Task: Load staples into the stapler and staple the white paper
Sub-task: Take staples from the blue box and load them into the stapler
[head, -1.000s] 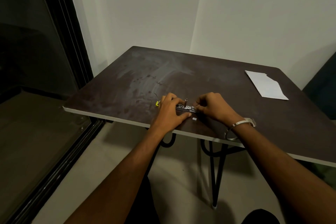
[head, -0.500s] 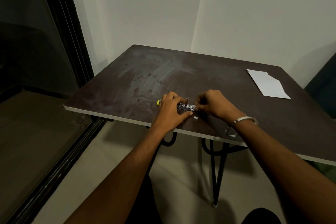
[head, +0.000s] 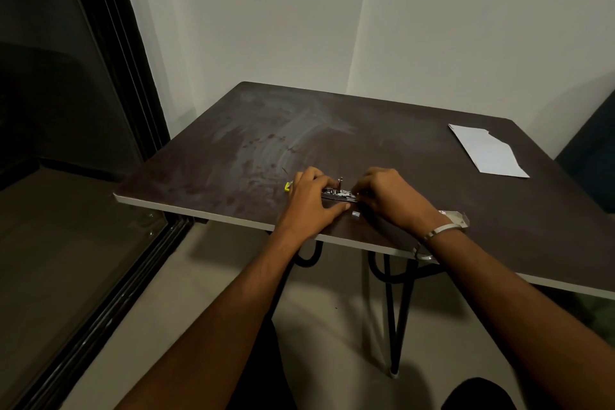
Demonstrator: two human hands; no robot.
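The stapler [head: 339, 194] is seen lying near the front edge of the dark surface [head: 416, 130], its metal channel exposed between the two hands. It is gripped at its left end by the left hand [head: 311, 201], whose fingers are curled over the body while the thumb is stretched along the near side. The right end is met by the right hand [head: 391, 196], its fingertips bunched together at the channel (whether a strip of staples is pinched there cannot be told, as the fingers hide the spot). A small yellow piece [head: 288, 186] is glimpsed just behind the left hand. A short silver bit, possibly loose staples [head: 356, 214], is seen on the surface just in front of the stapler, apart from both hands. A metal bangle [head: 442, 230] is worn on the right wrist. The white paper [head: 487, 151] is found well apart, at the far right of the surface.
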